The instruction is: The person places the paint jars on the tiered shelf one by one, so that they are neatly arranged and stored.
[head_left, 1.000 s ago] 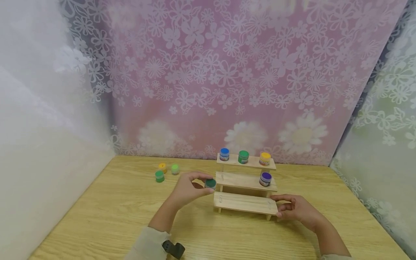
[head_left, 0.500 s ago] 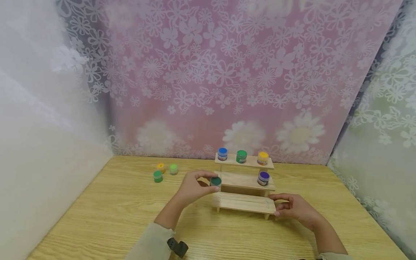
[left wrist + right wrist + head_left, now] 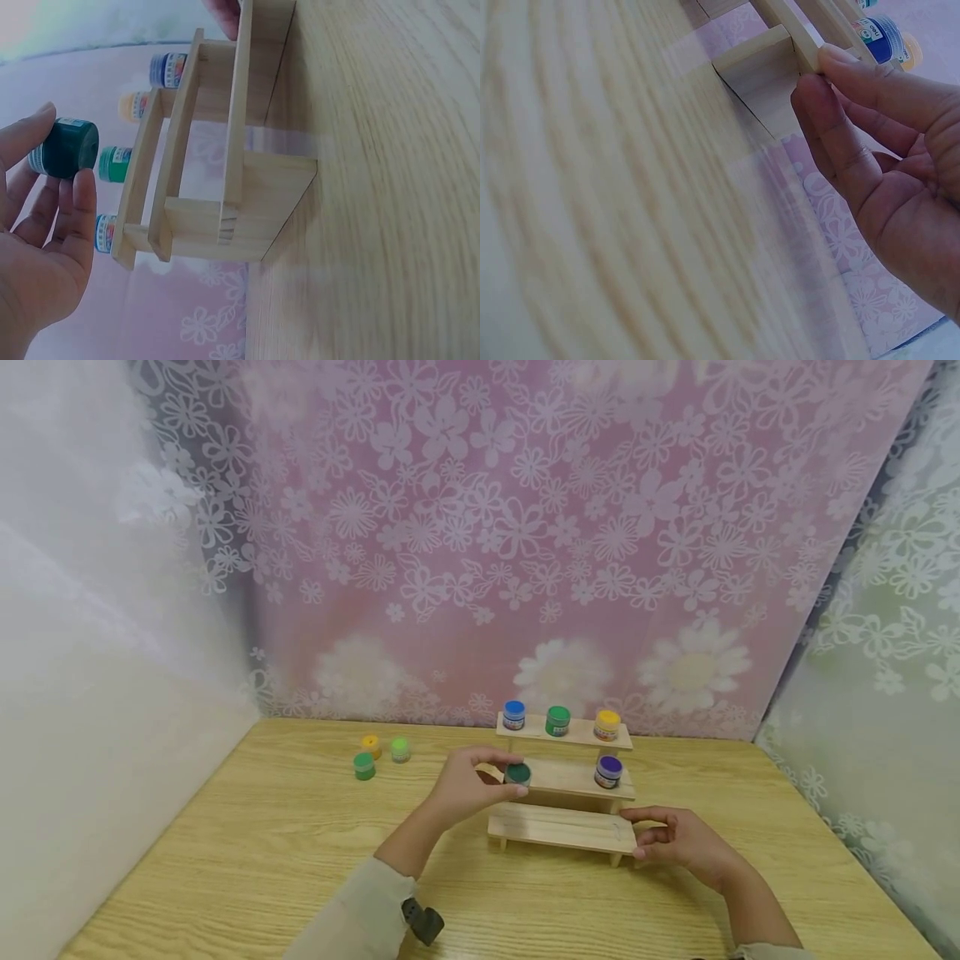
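My left hand pinches a dark green paint jar between thumb and fingers, at the left end of the middle tier of a three-tier wooden rack. In the left wrist view the dark green jar is held clear of the rack's boards. My right hand grips the right end of the lowest board; the right wrist view shows thumb and fingertips of that hand on the board's edge. Blue, green and yellow jars stand on the top tier, a purple jar on the middle tier's right.
At the left on the wooden table stand an orange jar, a light green jar and a green jar, close together. A pink flowered curtain hangs behind the table, with pale sheets at both sides.
My left hand has moved to the right with the dark green jar, from beside the rack to its middle tier's left end. My right hand keeps its grip on the lowest board.
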A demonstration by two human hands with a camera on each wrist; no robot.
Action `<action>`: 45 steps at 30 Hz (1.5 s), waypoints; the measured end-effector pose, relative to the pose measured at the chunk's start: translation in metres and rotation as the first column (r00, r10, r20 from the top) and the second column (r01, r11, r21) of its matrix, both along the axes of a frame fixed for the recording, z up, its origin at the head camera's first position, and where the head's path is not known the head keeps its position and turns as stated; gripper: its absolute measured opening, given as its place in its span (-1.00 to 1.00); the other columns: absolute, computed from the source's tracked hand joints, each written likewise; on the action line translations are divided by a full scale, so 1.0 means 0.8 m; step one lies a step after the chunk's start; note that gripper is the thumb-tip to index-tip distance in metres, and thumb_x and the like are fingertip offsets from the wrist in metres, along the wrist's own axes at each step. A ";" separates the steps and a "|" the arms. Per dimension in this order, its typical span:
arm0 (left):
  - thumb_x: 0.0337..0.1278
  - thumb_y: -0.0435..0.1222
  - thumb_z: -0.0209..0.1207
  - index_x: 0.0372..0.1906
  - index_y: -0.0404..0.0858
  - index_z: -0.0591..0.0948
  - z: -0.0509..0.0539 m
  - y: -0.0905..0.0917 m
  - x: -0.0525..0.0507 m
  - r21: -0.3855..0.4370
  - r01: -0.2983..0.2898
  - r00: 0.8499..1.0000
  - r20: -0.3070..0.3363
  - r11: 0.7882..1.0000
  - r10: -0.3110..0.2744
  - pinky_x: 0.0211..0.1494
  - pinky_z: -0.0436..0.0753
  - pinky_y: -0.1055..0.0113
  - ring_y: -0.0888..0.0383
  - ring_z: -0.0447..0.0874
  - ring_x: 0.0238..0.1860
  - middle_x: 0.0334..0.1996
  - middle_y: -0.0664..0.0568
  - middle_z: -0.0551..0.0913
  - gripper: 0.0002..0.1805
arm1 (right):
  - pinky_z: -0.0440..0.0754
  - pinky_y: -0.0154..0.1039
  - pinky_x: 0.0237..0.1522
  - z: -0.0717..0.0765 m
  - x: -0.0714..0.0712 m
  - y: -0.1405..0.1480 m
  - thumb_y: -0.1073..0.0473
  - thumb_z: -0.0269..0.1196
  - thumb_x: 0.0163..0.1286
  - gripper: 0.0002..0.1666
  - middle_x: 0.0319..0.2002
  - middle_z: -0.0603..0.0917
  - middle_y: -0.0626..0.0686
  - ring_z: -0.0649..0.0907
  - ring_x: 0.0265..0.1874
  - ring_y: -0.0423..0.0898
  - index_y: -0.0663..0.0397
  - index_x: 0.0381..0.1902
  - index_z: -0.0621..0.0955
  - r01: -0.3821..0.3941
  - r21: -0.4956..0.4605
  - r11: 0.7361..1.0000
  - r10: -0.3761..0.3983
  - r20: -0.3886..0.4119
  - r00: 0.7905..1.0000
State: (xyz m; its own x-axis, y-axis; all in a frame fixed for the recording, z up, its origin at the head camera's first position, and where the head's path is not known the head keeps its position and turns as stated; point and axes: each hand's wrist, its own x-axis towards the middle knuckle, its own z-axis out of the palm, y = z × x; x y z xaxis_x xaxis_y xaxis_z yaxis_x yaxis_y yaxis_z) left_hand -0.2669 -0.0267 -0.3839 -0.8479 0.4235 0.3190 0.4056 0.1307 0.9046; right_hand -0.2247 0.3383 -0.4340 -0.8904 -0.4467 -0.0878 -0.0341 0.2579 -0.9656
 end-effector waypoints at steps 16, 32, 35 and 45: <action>-0.04 -0.22 0.48 -0.06 -0.12 0.74 0.008 0.033 -0.009 -0.007 -0.008 0.999 -0.053 1.000 0.008 -0.17 0.68 0.32 0.18 0.57 -0.14 -0.13 0.18 0.65 -0.64 | 0.70 -0.08 -0.11 -0.004 -0.002 0.001 0.31 0.36 0.27 -0.25 -0.05 0.59 0.20 0.67 -0.22 -0.07 0.49 0.33 0.33 -0.004 -0.006 1.000 0.004 -0.008 1.000; -0.10 -0.20 0.51 -0.11 -0.07 0.77 0.005 0.065 -0.022 -0.070 -0.075 0.996 -0.044 0.995 0.072 -0.31 0.66 0.39 0.05 0.62 -0.15 -0.31 0.24 0.66 -0.66 | 0.69 -0.08 -0.10 -0.001 0.000 0.000 0.29 0.34 0.30 -0.25 -0.07 0.58 0.21 0.66 -0.22 -0.06 0.49 0.34 0.32 -0.010 0.004 1.000 0.010 -0.004 1.000; -0.11 -0.20 0.52 -0.13 -0.06 0.77 0.004 0.070 -0.025 -0.091 -0.091 0.995 -0.054 0.992 0.086 -0.38 0.64 0.38 0.10 0.63 -0.19 -0.34 0.26 0.67 -0.67 | 0.69 -0.08 -0.10 -0.001 0.000 0.001 0.29 0.35 0.29 -0.26 -0.02 0.57 0.21 0.67 -0.21 -0.06 0.49 0.33 0.33 -0.008 0.006 1.000 0.008 -0.011 1.000; -0.11 -0.20 0.52 -0.15 -0.06 0.78 0.000 0.084 -0.036 -0.138 -0.111 0.993 -0.047 0.984 0.106 -0.43 0.60 0.41 0.08 0.63 -0.17 -0.37 0.28 0.66 -0.69 | 0.69 -0.08 -0.10 -0.001 -0.001 0.001 0.29 0.34 0.29 -0.26 0.00 0.56 0.21 0.67 -0.20 -0.04 0.49 0.33 0.33 -0.011 -0.003 1.000 0.011 -0.005 1.000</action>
State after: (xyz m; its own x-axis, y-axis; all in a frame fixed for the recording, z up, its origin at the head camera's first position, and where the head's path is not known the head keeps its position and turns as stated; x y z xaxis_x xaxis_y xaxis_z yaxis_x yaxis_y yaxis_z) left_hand -0.2961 0.0408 -0.3838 -0.8790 0.3727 0.2973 0.4173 0.3001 0.8578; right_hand -0.2253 0.3394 -0.4349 -0.8860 -0.4563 -0.0822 -0.0412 0.2541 -0.9663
